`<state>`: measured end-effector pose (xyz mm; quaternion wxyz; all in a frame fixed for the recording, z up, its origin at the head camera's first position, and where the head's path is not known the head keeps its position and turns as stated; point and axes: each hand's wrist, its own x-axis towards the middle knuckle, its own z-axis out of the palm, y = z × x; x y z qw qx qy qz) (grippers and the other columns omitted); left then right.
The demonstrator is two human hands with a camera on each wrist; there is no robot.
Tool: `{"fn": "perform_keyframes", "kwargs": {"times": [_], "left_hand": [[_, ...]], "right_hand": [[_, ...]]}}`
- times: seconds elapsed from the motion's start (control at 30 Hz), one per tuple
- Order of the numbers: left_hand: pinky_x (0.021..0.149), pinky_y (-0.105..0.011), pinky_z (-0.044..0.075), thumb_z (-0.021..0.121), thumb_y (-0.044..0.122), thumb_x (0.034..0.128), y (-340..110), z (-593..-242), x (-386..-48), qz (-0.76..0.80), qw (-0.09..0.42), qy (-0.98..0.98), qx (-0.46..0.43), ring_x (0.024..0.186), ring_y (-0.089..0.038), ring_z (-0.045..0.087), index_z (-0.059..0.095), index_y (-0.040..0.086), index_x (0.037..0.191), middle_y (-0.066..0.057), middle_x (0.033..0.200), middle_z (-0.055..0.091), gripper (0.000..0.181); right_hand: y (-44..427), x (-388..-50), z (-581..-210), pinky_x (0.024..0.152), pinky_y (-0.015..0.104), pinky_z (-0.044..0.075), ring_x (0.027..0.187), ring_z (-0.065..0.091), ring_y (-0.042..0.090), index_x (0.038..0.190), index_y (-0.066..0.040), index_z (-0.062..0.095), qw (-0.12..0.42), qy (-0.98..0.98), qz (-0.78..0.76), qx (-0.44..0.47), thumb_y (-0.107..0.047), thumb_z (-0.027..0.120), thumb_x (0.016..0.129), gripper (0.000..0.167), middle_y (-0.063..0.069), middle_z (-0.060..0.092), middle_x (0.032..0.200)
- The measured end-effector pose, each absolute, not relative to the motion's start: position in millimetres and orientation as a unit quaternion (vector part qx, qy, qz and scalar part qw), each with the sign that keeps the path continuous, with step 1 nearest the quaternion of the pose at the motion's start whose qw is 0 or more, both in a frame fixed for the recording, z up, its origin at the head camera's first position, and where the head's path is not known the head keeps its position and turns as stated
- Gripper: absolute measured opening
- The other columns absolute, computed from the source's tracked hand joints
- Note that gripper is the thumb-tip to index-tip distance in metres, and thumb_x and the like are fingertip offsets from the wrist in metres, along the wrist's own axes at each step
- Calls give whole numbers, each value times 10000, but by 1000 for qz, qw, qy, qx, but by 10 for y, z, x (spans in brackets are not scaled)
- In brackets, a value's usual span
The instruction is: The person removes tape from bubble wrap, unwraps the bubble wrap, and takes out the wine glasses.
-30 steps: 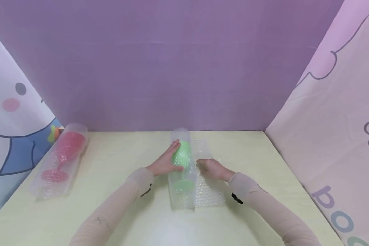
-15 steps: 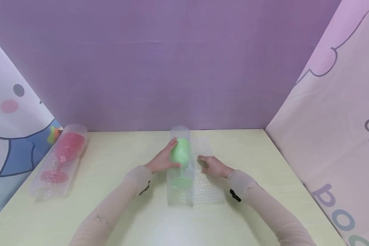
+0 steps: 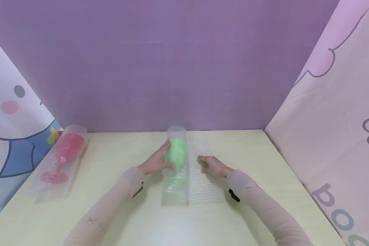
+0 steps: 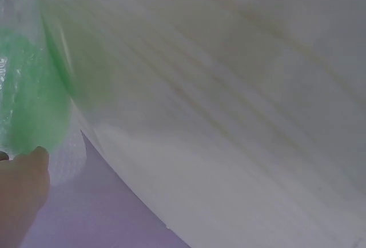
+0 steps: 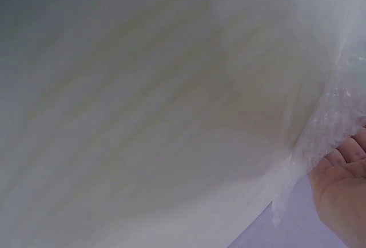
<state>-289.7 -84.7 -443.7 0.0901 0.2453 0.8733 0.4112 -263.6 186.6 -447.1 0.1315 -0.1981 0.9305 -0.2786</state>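
A green goblet-like object (image 3: 176, 152) lies rolled in bubble wrap at the middle of the table in the head view. My left hand (image 3: 156, 161) rests against its left side, thumb and fingers spread. To the right a flat strip of bubble wrap (image 3: 200, 188) extends from the roll, and my right hand (image 3: 214, 166) rests on it with bent fingers. In the left wrist view my left hand (image 4: 23, 188) touches the wrapped green object (image 4: 34, 96). The right wrist view has my right hand (image 5: 343, 194) beside the bubble wrap (image 5: 337, 116).
A red goblet-like object (image 3: 68, 147) wrapped in bubble wrap lies at the left side of the pale table (image 3: 120, 147). A purple backdrop (image 3: 178, 68) stands behind the table, with printed cloths at the left and right sides.
The wrapped green object has moved left with my left hand, and more of the flat bubble wrap shows beside it. My right hand has barely moved.
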Motion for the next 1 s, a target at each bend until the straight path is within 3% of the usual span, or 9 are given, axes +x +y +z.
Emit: {"fn": "perform_keyframes", "kwargs": {"times": [0.33, 0.6, 0.7, 0.83, 1.0], "left_hand": [[1149, -476, 56, 742, 429, 697, -954, -4456, -2874, 418, 106, 873, 229, 1422, -254, 14, 35, 122, 1481, -55, 1555, -20, 1099], [1139, -496, 116, 636, 240, 849, -969, -4247, -2639, 446, 140, 858, 213, 1395, -365, 108, 58, 117, 1483, -67, 1553, 5, 867], [1123, -523, 150, 593, 299, 879, -948, -4149, -2395, 460, 152, 847, 218, 1374, -410, 148, 79, 109, 1481, -86, 1549, 37, 814], [1126, -536, 126, 647, 407, 818, -922, -4115, -2073, 453, 193, 843, 216, 1400, -347, 106, 75, 118, 1482, -73, 1548, 49, 923], [1137, -512, 107, 772, 337, 694, -886, -4235, -1876, 430, 217, 842, 242, 1415, -298, 41, 27, 97, 1480, -89, 1547, -9, 1110]], "right_hand": [[1864, -2653, -4493, 1124, 410, 252, 1350, 300, 309, 1370, 5, 377, 135, 934, -269, -191, -56, 650, 817, 619, 140, 351, 1447], [1876, -2664, -4517, 1127, 410, 244, 1349, 301, 311, 1370, 2, 379, 135, 935, -268, -191, -58, 648, 820, 615, 138, 355, 1445], [1873, -2663, -4511, 1127, 404, 246, 1352, 297, 305, 1373, 0, 376, 136, 934, -267, -193, -56, 646, 823, 615, 137, 349, 1448], [1865, -2657, -4495, 1124, 412, 254, 1351, 296, 312, 1371, 11, 375, 136, 933, -270, -196, -49, 643, 825, 611, 149, 348, 1447], [1866, -2657, -4497, 1122, 417, 259, 1347, 303, 317, 1367, 20, 377, 134, 933, -270, -196, -47, 642, 824, 608, 156, 356, 1442]]}}
